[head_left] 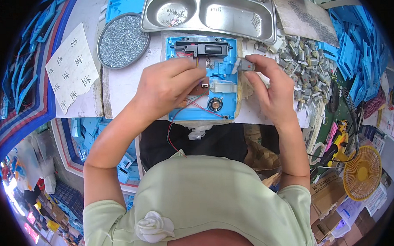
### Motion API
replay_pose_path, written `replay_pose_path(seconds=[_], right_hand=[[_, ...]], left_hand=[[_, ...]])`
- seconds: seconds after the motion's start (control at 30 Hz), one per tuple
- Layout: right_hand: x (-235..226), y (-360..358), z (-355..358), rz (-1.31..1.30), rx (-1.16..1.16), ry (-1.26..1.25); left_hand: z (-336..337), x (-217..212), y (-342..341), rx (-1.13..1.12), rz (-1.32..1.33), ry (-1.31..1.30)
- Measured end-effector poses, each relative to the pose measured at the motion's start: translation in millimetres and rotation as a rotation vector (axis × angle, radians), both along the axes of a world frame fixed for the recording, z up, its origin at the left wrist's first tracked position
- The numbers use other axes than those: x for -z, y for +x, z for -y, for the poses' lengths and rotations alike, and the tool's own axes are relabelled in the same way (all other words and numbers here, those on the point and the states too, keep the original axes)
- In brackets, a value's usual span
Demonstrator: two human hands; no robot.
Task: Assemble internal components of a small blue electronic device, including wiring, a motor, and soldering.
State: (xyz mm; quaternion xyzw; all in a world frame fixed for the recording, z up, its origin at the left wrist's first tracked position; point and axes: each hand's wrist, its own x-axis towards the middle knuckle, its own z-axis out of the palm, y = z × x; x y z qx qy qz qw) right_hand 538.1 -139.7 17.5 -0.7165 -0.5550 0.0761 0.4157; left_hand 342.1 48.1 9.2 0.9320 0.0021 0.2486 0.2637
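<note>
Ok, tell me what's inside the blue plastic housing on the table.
Inside the blue plastic housing: a black module along the top, a round speaker, red wires and a brown circuit board. The left hand covers the left part, hiding anything beneath.

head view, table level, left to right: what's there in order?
Sheet of paper with handwriting → round tray of screws → left hand on the blue plastic housing → right hand pinching a small grey part → pile of small grey motors → stack of blue plastic parts.
</note>
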Motion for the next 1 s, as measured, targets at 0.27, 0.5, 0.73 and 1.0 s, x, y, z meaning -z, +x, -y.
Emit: replay_pose_path(seconds=[0.27, 0.5, 0.73, 1.0], right_hand=[[6.1, -0.6, -20.0, 0.171, -0.075, -0.119], [-4.0, -3.7, -25.7, 0.264, -0.071, -0.205], [-30.3, -2.7, -30.8, 0.336, -0.051, -0.152], [-17.5, -24.2, -76.9, 0.398, -0.288, 0.069]], left_hand=[[8.2, 8.5, -20.8, -0.099, 0.062, -0.08], [5.3, 6.8, -21.1, -0.054, 0.088, -0.062], [3.6, 6.7, -18.2, -0.033, 0.124, -0.021], [1.7, 8.3, -19.5, -0.027, 0.131, -0.102]])
